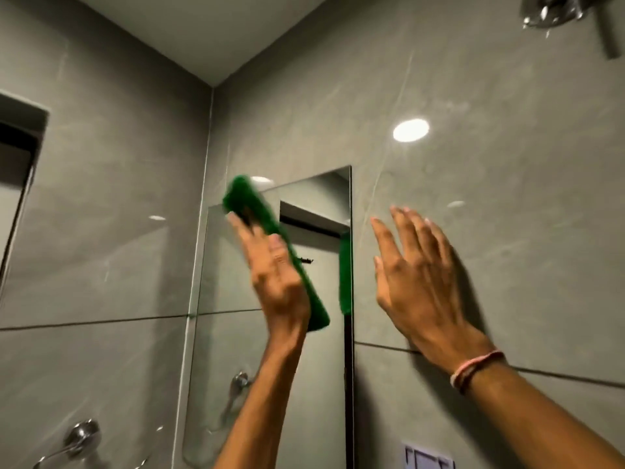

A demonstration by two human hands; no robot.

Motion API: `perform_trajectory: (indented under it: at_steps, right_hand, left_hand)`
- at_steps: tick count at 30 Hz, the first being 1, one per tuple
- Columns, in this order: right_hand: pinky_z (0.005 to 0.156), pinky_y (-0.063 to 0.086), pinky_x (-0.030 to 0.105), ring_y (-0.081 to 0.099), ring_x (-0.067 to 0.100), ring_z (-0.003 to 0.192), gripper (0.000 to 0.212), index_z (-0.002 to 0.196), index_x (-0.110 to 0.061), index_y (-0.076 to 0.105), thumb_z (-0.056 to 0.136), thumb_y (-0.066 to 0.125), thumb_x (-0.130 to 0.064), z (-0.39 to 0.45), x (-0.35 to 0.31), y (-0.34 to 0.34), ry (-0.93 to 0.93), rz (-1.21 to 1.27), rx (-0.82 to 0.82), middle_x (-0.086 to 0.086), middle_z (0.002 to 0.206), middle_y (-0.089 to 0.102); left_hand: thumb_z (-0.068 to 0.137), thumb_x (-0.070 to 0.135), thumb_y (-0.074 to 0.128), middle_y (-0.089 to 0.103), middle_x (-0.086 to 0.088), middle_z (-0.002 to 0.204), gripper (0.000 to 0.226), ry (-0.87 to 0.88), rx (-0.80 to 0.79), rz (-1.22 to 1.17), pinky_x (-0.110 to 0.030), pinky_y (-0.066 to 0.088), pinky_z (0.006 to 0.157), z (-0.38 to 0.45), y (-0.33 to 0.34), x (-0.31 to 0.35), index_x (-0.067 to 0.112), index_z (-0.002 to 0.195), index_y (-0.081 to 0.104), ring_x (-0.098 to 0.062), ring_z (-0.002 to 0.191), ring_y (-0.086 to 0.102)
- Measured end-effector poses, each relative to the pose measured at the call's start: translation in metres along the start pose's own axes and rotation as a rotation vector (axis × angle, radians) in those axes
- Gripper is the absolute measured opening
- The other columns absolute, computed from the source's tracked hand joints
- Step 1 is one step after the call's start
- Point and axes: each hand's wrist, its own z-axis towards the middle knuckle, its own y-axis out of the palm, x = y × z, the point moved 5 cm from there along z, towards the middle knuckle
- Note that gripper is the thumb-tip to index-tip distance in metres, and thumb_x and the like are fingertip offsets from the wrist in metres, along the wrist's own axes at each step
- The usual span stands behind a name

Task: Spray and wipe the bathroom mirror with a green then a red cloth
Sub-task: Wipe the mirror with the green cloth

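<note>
Head view: your left hand (274, 275) presses the green cloth (270, 242) flat against the mirror (311, 367), fingers (243, 231) extended and pinning the cloth rather than curled round it. The cloth is folded into a long strip; its long axis runs from the mirror's upper left corner down toward the right, and it lies between your palm and the glass. Motion blur on cloth and hand. Your right hand (422, 282) is open and holds nothing, splayed on the grey wall tile (507, 164) just right of the mirror's edge, apparently bracing. The left hand is therefore the one on the task. Mirror: tall, narrow, frameless, glossy. Tile: smooth, faintly veined, reflective. Cloth: matte, plush-looking. No red cloth or spray bottle in view. Judgement: green-cloth wipe under way, unwiped glass lying below.
</note>
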Motion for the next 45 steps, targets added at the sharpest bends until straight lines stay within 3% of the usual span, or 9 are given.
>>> perform_trajectory:
  at_steps: [5, 12, 21, 29, 38, 40, 42, 44, 45]
  right_hand:
    - [0.126, -0.006, 0.061, -0.006, 0.038, 0.161, 0.076, 0.164, -0.012, 0.005, 0.101, 0.028, -0.048, -0.010, -0.005, 0.050, -0.148, -0.247, -0.248, 0.025, 0.171, -0.007]
    - [0.120, -0.009, 0.072, -0.012, 0.042, 0.159, 0.079, 0.163, -0.015, -0.008, 0.097, 0.017, -0.051, 0.013, -0.007, 0.065, -0.118, -0.362, -0.170, 0.024, 0.170, -0.014]
    - [0.120, -0.002, 0.073, 0.004, 0.041, 0.160, 0.079, 0.163, -0.013, 0.001, 0.095, 0.021, -0.050, 0.014, -0.008, 0.069, -0.116, -0.449, -0.117, 0.024, 0.171, 0.000]
    - [0.122, 0.000, 0.074, 0.006, 0.038, 0.161, 0.077, 0.164, -0.014, 0.000, 0.097, 0.013, -0.047, 0.013, -0.008, 0.068, -0.127, -0.477, -0.093, 0.019, 0.173, 0.001]
    - [0.121, 0.005, 0.076, 0.014, 0.039, 0.160, 0.072, 0.163, -0.014, 0.015, 0.097, 0.025, -0.041, 0.012, -0.015, 0.059, -0.133, -0.378, -0.127, 0.020, 0.173, 0.012]
    - [0.121, 0.006, 0.075, 0.017, 0.037, 0.159, 0.073, 0.162, -0.015, 0.024, 0.095, 0.038, -0.040, 0.016, -0.019, 0.049, -0.110, -0.317, -0.150, 0.020, 0.172, 0.017]
    - [0.121, 0.007, 0.074, 0.020, 0.036, 0.158, 0.072, 0.159, -0.017, 0.033, 0.091, 0.048, -0.038, 0.016, -0.021, 0.043, -0.092, -0.276, -0.175, 0.021, 0.170, 0.020]
    - [0.122, 0.010, 0.074, 0.024, 0.035, 0.157, 0.069, 0.155, -0.018, 0.041, 0.089, 0.053, -0.037, 0.015, -0.016, 0.036, -0.088, -0.277, -0.184, 0.022, 0.168, 0.024]
    - [0.121, 0.011, 0.073, 0.026, 0.035, 0.157, 0.068, 0.154, -0.018, 0.043, 0.089, 0.054, -0.037, 0.013, -0.011, 0.034, -0.095, -0.282, -0.181, 0.022, 0.168, 0.026]
  left_hand:
    - [0.104, 0.032, 0.030, 0.001, -0.007, 0.172, 0.057, 0.372, -0.412, 0.556, -0.052, 0.011, 0.129, 0.021, 0.103, -0.039, 0.030, 0.160, 0.013, -0.022, 0.159, -0.005]
    - [0.104, 0.040, 0.024, 0.005, -0.005, 0.172, 0.054, 0.528, -0.458, 0.532, -0.046, 0.010, 0.130, 0.079, 0.112, -0.060, 0.035, 0.158, 0.019, -0.021, 0.159, 0.000]
    - [0.108, 0.034, 0.022, 0.005, -0.009, 0.172, 0.051, -0.068, -0.157, 0.587, -0.043, 0.000, 0.129, 0.217, -0.019, -0.251, 0.032, 0.159, 0.019, -0.025, 0.159, 0.000]
    - [0.110, 0.020, 0.026, 0.015, -0.016, 0.170, 0.050, -0.483, 0.033, 0.613, -0.040, 0.009, 0.130, 0.049, -0.160, -0.368, 0.016, 0.159, 0.021, -0.030, 0.158, 0.012]
    - [0.107, 0.012, 0.035, 0.016, -0.021, 0.169, 0.052, -0.850, 0.155, 0.599, -0.047, 0.015, 0.127, -0.217, -0.158, -0.279, 0.012, 0.157, 0.024, -0.035, 0.156, 0.018]
    - [0.091, -0.006, 0.059, 0.043, -0.029, 0.155, 0.048, -0.785, 0.018, 0.607, -0.054, 0.034, 0.119, -0.242, -0.123, -0.243, -0.016, 0.137, 0.048, -0.045, 0.145, 0.039]
    - [0.070, -0.011, 0.071, 0.062, -0.032, 0.134, 0.032, -0.546, -0.089, 0.648, -0.061, 0.049, 0.104, -0.246, -0.085, -0.210, -0.023, 0.099, 0.067, -0.054, 0.127, 0.057]
    - [0.084, 0.006, 0.060, 0.049, -0.023, 0.151, 0.048, -0.488, -0.146, 0.464, -0.052, 0.038, 0.117, -0.219, -0.043, -0.170, -0.006, 0.131, 0.061, -0.044, 0.141, 0.047]
    - [0.090, 0.021, 0.048, 0.035, -0.013, 0.162, 0.054, -0.431, -0.033, 0.459, -0.044, 0.028, 0.122, -0.196, -0.032, -0.154, 0.015, 0.144, 0.048, -0.035, 0.150, 0.036]
